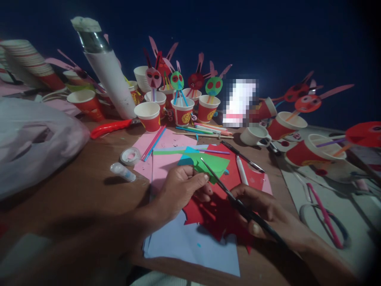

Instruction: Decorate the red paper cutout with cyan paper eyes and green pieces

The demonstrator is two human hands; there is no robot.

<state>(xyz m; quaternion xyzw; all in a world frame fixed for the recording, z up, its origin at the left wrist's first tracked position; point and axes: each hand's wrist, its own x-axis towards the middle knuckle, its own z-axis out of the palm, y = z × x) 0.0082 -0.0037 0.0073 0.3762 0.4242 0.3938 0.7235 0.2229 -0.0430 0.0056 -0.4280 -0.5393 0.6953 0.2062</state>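
Observation:
My left hand pinches a piece of green paper between thumb and fingers, above the stacked coloured sheets. In my right hand is a pair of black-handled scissors, seen nearly edge-on. Their blades slant up and left across the green paper, with the tip near my left thumb. Whether the blades are apart I cannot tell. A blue paper scrap lies just behind the green piece. Beneath both hands are red paper with ragged edges and white sheets.
Red-and-white paper cups bearing paper faces on straws line the back. A flask, box cutter, tape roll, glue bottle and plastic bag stand left. A white mug and markers lie right.

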